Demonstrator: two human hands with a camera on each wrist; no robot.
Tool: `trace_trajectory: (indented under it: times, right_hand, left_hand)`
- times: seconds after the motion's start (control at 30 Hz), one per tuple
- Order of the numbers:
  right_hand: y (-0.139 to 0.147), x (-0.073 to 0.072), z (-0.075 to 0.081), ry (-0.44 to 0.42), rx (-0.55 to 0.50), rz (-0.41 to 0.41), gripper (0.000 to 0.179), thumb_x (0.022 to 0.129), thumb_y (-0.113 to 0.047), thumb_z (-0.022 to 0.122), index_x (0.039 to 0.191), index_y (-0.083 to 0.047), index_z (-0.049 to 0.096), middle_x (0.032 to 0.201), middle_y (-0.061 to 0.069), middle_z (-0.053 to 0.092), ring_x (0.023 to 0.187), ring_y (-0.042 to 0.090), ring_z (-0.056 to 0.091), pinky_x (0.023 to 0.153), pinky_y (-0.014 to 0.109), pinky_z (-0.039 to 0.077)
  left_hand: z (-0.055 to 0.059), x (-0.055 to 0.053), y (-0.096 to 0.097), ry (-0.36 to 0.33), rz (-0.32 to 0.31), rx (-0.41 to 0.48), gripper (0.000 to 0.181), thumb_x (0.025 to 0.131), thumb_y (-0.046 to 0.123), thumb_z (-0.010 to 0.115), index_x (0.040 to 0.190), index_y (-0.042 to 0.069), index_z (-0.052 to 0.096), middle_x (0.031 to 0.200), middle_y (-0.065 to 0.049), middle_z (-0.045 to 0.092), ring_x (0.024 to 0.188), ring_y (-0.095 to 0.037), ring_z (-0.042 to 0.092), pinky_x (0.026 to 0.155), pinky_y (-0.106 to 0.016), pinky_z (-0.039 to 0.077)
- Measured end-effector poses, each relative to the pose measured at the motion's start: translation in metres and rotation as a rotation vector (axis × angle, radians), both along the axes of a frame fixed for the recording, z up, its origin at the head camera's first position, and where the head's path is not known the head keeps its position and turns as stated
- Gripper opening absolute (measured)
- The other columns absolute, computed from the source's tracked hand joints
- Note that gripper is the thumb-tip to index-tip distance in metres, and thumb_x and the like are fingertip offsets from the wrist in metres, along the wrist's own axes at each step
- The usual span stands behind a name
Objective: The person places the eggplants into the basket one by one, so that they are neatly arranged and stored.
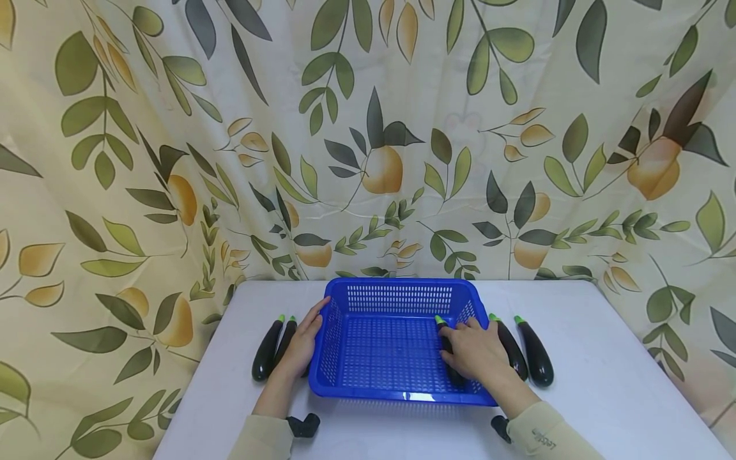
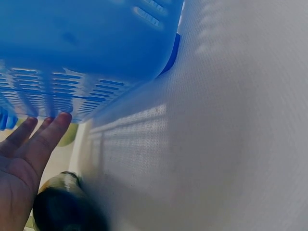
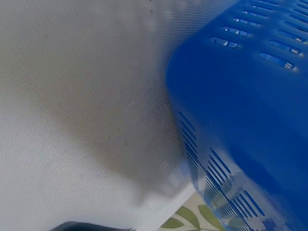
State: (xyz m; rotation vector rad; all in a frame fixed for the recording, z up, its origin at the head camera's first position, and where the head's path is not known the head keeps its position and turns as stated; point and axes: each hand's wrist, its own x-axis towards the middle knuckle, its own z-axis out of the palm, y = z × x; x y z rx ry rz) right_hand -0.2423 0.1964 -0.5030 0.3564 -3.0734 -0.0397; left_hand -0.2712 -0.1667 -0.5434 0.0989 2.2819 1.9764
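AFAICT, fingers half hidden, we're gripping the eggplant [image 1: 446,345] w/ our R hand [image 1: 478,350], judging it firm, light & slick, favoring mid-body, & resting our L hand [image 1: 301,343] straight-fingered against the basket [image 1: 397,282].

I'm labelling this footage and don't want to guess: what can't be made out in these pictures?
- Head: part of the eggplant in the basket, covered by the right hand.
- Head: part of the inner left eggplant, behind the left hand.
- Head: sleeve print, too small to read surely.
- Left wrist: dark shape, blurred, cut off below.
- Right wrist: another dark shape, mostly cut off by the bottom edge.
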Motion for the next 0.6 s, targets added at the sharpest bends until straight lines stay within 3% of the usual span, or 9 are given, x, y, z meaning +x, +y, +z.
trace_trajectory:
  times: [0.6]
  right_hand:
    - [-0.0001, 0.0001, -0.0001, 0.01, 0.036, 0.015, 0.05, 0.088, -0.047, 0.079, 0.128, -0.016, 0.073, 0.132, 0.022, 0.068, 0.125, 0.045, 0.059, 0.104, 0.084, 0.034]
  left_hand:
    - [0.0028, 0.0006, 0.0007, -0.012, -0.005, 0.025, 0.045, 0.114, 0.033, 0.029, 0.156, 0.042, 0.041, 0.172, 0.001, 0.027, 0.162, -0.032, 0.015, 0.129, -0.064, 0.008]
